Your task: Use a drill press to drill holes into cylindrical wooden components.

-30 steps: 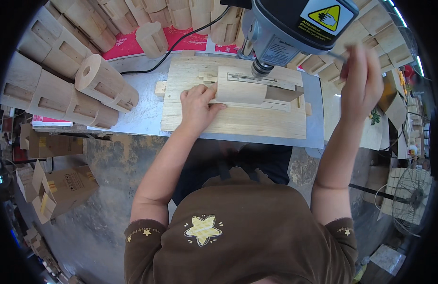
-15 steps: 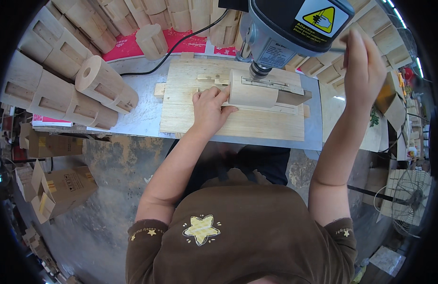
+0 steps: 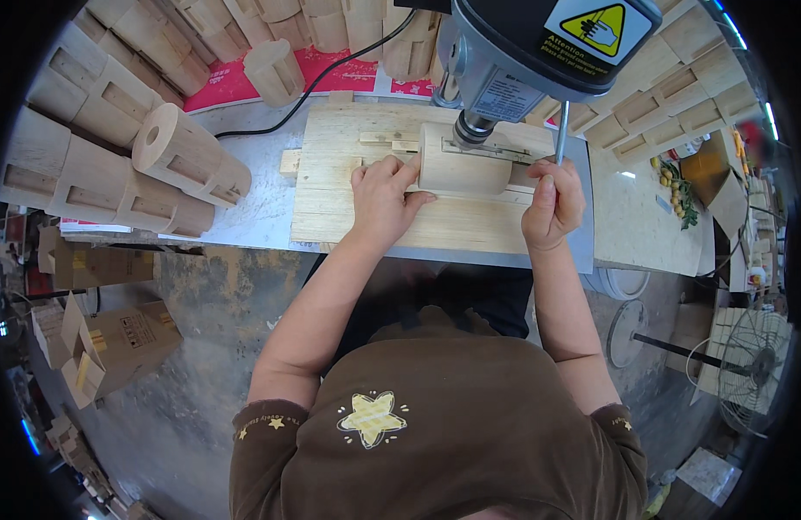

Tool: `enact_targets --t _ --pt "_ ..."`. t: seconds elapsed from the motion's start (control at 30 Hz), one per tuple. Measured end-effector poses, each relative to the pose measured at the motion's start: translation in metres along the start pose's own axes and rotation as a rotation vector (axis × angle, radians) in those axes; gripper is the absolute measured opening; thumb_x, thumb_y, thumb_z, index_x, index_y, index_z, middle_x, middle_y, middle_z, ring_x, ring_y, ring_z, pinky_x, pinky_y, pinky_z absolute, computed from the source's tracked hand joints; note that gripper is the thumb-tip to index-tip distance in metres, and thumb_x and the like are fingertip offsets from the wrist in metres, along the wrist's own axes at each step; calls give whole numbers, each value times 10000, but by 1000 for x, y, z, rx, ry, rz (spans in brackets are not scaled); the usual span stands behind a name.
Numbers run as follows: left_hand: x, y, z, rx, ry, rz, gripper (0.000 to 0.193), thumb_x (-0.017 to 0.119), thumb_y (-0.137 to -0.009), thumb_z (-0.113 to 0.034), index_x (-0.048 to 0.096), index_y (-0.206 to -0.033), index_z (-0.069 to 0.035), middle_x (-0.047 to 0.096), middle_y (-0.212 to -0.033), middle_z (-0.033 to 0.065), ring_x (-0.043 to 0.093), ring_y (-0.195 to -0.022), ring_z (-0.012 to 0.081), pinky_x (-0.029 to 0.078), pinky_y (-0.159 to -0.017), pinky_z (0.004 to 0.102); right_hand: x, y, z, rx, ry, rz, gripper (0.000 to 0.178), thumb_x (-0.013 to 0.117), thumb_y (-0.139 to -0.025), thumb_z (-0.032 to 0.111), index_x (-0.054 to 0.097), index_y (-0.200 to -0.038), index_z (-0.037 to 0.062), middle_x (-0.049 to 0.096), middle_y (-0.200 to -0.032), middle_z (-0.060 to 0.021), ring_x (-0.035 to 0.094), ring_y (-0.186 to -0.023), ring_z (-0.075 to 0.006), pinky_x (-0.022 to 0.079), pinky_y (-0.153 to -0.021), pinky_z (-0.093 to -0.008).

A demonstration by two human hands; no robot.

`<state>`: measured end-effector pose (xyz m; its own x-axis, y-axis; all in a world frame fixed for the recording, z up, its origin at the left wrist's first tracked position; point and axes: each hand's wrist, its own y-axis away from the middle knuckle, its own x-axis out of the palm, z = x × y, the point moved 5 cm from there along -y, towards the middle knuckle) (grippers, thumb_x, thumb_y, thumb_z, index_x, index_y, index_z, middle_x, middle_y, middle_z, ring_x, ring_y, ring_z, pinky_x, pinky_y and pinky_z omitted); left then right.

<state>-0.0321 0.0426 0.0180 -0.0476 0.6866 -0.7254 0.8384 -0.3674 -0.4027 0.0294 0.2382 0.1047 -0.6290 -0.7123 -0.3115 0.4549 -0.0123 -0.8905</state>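
Note:
A pale wooden cylinder (image 3: 465, 172) lies on its side on a flat wooden board (image 3: 331, 195). My left hand (image 3: 385, 198) steadies its left end, fingertips against the end face and thumb along the near edge. Over the cylinder hangs the head of a drill press (image 3: 496, 65), its chuck (image 3: 473, 130) right above a slotted metal strip (image 3: 504, 151) on the wood. My right hand (image 3: 554, 206) is closed round the lower end of the press's metal lever (image 3: 562, 130), just right of the cylinder. The drill tip is hidden.
Stacked wooden cylinders (image 3: 97, 173) with rectangular recesses line the table's left and back, and more (image 3: 669, 104) stand at right. A black cable (image 3: 309, 97) crosses behind the board. Cardboard boxes (image 3: 123, 342) sit on the floor at left, a fan (image 3: 755, 364) at right.
My right hand has swung down and toward me with the lever, from high at the right to beside the cylinder. My left hand stays at the cylinder's end.

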Motion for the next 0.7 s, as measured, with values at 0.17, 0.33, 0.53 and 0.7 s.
enact_targets --t 0.17,0.33,0.53,0.7 --pt "-1 1 0 -41 7 28 471 758 -676 -258 620 -1117 -168 513 -781 11 521 -833 217 303 -884 450 -5 -3 -3 -57 18 16 100 552 -782 6 595 -872 5 593 -720 -118 541 -621 -249 438 -617 -338" --pt "0 -1 0 -34 3 35 446 752 -684 -256 624 -1103 -176 518 -782 12 520 -829 218 302 -868 444 2 3 -9 -81 -107 -103 108 553 -774 -11 592 -874 1 589 -743 -124 526 -628 -256 428 -609 -344" --pt "3 -1 -1 -2 -8 8 421 752 -682 -262 637 -1077 -172 525 -787 8 521 -822 210 300 -823 412 -24 -24 14 28 -13 -44 75 540 -804 6 598 -850 -6 542 -676 -87 509 -614 -199 411 -582 -301" --pt "-4 2 4 -43 -17 18 432 768 -668 -266 646 -1070 -168 542 -776 2 528 -806 201 301 -820 397 -33 -136 30 224 110 -38 258 492 -935 202 619 -903 -20 503 -624 -10 466 -578 -75 373 -556 -218"
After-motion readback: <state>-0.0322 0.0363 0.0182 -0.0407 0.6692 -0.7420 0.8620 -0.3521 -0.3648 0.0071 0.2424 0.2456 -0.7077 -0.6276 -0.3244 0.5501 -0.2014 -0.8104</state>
